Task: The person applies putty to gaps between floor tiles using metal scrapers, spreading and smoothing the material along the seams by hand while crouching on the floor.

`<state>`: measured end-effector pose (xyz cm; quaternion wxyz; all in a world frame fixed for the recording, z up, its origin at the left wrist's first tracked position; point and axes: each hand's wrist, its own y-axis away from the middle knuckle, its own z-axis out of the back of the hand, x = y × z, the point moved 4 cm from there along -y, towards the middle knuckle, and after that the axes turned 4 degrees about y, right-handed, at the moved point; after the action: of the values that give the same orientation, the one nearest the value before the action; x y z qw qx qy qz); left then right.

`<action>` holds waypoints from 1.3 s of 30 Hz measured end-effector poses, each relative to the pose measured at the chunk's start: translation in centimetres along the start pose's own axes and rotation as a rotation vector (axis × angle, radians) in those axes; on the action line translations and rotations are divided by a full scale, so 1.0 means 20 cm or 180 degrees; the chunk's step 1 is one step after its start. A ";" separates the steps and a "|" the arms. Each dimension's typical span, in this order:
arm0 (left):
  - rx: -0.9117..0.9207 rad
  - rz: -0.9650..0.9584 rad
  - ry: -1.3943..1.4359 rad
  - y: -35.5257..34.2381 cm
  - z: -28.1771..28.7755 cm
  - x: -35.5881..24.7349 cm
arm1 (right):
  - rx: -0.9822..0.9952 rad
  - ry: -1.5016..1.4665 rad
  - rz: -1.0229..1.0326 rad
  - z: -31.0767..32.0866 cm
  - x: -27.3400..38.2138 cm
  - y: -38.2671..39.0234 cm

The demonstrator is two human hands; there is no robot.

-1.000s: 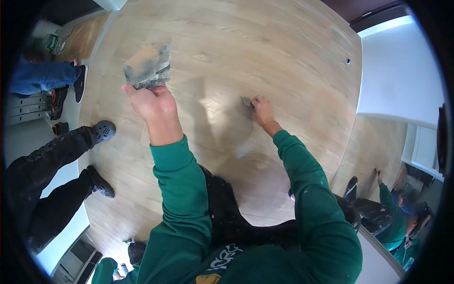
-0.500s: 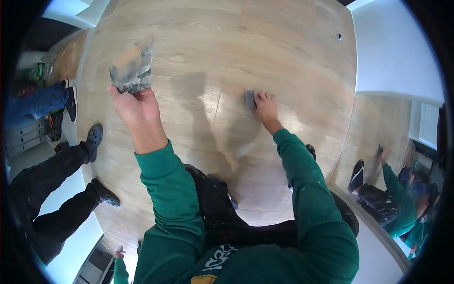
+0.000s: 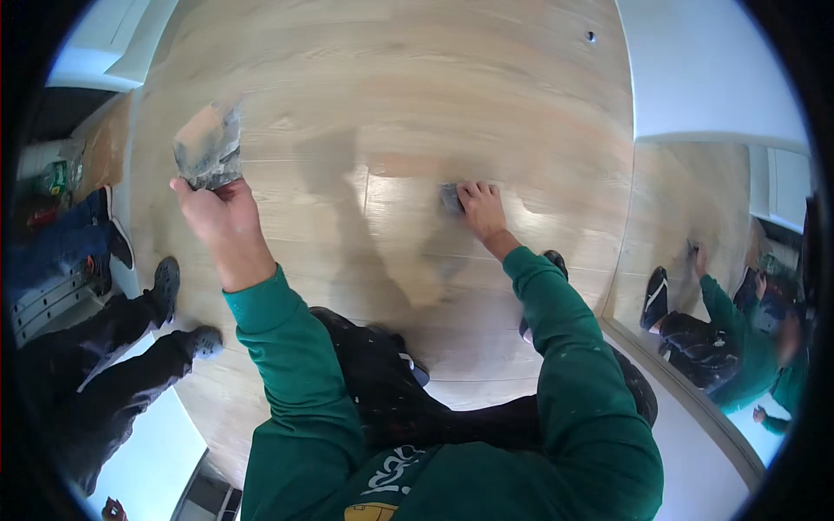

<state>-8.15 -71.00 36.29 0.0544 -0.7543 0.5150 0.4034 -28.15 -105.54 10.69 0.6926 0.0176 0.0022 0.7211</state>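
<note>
My left hand is closed on the lower edge of a flat, thin plate, held up above the floor at the left. Grey smears and a patch of tan paste cover the plate. Down on the wood-look plank floor, my right hand grips a small dark grey flat block or blade; its exact kind is partly hidden by the fingers. Its face rests against the boards. Just above and left of it, a tan smear lies along a plank joint.
At the left stands another person in dark trousers and clogs, with a second person's blue-clad leg beyond. A white panel borders the floor at the right. Below it, a mirror reflects me. A small round hole is in the floor.
My right hand has slid a little to the right and nearer across the boards with the grey piece. My left hand still holds the plate up. The whole view has shifted slightly.
</note>
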 end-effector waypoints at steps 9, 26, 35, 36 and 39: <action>0.0401 0.0153 0.0102 -0.03 0.01 0.05 | -0.0002 -0.0141 -0.0195 0.00 -0.17 0.19; 0.0611 0.0231 0.0238 0.05 -0.05 -0.01 | -0.0056 0.0012 -0.0549 -0.07 -0.39 0.48; 0.0166 -0.0088 0.0541 0.18 -0.01 -0.16 | -0.0333 -0.0558 0.0885 0.31 -0.10 0.04; 0.0167 -0.0132 0.0572 0.20 -0.01 -0.16 | -0.0402 -0.0630 0.1278 0.35 -0.02 -0.09; 0.0128 -0.0218 0.0696 0.25 0.05 -0.22 | -0.0230 -0.0506 0.2355 0.32 0.24 -0.39</action>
<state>-13.37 -69.61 40.28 0.0267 -0.8098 0.4998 0.3063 -20.38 -100.47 17.04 0.3836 0.0487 -0.0835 0.9184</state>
